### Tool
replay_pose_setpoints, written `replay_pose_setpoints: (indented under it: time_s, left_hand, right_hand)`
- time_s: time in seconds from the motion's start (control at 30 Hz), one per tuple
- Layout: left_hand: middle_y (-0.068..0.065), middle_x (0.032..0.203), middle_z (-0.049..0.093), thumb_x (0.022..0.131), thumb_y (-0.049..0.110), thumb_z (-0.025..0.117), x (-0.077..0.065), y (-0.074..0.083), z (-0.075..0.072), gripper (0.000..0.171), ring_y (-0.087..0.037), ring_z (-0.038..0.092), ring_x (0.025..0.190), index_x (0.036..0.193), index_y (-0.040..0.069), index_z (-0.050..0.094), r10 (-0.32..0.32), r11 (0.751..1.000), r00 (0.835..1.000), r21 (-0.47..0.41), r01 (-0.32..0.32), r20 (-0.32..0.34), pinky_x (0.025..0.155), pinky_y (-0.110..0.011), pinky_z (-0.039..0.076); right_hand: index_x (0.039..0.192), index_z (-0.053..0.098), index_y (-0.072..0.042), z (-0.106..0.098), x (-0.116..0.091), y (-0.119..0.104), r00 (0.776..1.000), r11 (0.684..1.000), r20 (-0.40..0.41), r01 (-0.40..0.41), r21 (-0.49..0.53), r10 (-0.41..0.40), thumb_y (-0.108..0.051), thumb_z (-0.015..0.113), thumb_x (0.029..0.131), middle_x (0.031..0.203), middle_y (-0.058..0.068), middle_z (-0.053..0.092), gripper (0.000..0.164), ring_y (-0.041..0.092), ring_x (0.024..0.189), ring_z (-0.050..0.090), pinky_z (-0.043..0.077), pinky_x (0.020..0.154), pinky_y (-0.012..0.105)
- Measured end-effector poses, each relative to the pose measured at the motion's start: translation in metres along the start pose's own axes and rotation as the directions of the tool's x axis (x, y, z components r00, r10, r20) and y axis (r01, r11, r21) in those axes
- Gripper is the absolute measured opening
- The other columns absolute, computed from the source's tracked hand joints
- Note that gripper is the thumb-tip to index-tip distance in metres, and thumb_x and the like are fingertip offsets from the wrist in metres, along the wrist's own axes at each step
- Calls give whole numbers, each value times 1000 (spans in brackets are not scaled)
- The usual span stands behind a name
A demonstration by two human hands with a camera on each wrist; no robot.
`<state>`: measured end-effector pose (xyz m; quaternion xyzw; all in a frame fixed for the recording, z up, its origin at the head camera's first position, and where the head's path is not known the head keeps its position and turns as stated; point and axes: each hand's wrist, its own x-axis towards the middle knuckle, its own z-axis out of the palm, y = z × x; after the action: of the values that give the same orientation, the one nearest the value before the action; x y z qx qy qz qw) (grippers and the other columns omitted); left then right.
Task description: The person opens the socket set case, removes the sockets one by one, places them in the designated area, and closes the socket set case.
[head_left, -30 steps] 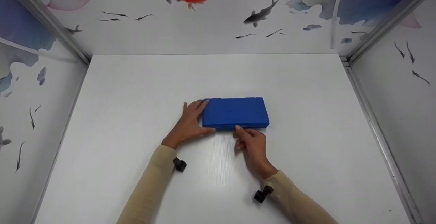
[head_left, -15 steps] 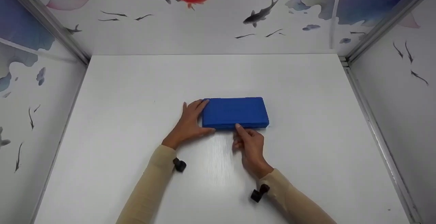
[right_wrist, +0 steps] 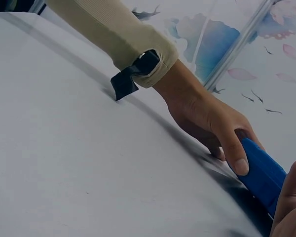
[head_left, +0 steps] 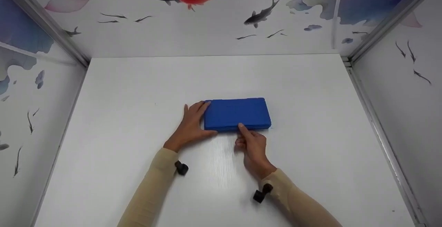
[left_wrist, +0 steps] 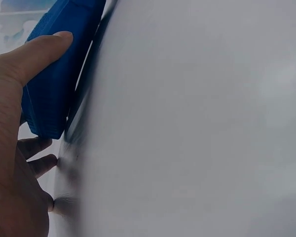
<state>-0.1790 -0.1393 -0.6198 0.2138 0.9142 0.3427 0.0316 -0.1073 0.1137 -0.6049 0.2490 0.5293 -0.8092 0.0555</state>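
Note:
A flat blue plastic case (head_left: 238, 112) lies on the white table with its long side toward me. My left hand (head_left: 191, 123) grips its left end, thumb along the front edge and fingers at the far left corner; the left wrist view shows that thumb (left_wrist: 49, 49) on the case's side. At the middle of the front edge, my right thumb (head_left: 241, 127) presses against the seam, while the other fingers of my right hand (head_left: 255, 146) bend loosely below it, apart from the case. Whether the lid is slightly raised I cannot tell. The case's inside is hidden.
The white table (head_left: 121, 99) is bounded by a back wall (head_left: 203, 37) and side walls printed with fish and petals. A black wrist camera (head_left: 181, 168) sits on the left sleeve, another camera (head_left: 262, 193) on the right.
My right hand has edged slightly forward and left, its thumb now a little higher on the case's front edge. The left hand keeps its hold. The whole view has shifted slightly.

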Motion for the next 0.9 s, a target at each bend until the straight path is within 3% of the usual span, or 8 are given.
replay_pose_setpoints:
  time_s: [0.17, 0.33, 0.63, 0.77, 0.9]
  left_hand:
    - [-20, 175, 35, 86, 61, 87, 0, 1, 0, 115, -40, 27, 165, 175, 13, 32, -7, 1000, 1000, -11, 7, 0, 133, -71, -3]
    - [-22, 176, 33, 86, 55, 89, -1, -1, 1, 115, -41, 27, 165, 175, 12, 31, -1, 1000, 1000, -8, 1, -15, 134, -69, -2]
    - [-19, 179, 29, 88, 50, 90, -1, -6, 5, 115, -39, 26, 166, 176, 13, 27, 7, 999, 1000, 47, -6, -12, 136, -64, -2]
    - [-16, 180, 27, 88, 51, 90, -1, -8, 6, 117, -36, 25, 167, 178, 14, 23, 3, 999, 1000, 43, -3, -6, 137, -60, -4]
    - [-13, 181, 27, 89, 55, 88, -1, -9, 5, 121, -33, 23, 168, 178, 15, 17, -7, 999, 1000, 40, 7, -9, 137, -56, -5]
  right_hand:
    - [97, 72, 11, -1, 0, 1, 1000, 1000, -2, 7, -2, -7, -29, 91, 94, 78, 10, 69, 44, 14, 59, 68, 63, 59, 27]
    - [96, 73, 13, -1, 0, 3, 1000, 1000, 19, 24, 10, -24, -17, 80, 104, 75, 12, 72, 31, 16, 60, 70, 64, 60, 29]
    - [99, 71, 15, -9, -1, 4, 991, 999, 131, 27, -47, -21, 1, 69, 105, 83, 16, 72, 15, 17, 63, 74, 66, 61, 28]
    - [98, 71, 14, -15, -2, -1, 976, 988, 209, 82, -128, -54, 0, 68, 107, 86, 21, 73, 17, 17, 63, 73, 65, 59, 27]
    - [99, 72, 12, -19, 0, -8, 946, 956, 300, 190, -222, -118, -4, 69, 108, 87, 26, 74, 19, 17, 63, 74, 65, 59, 28]
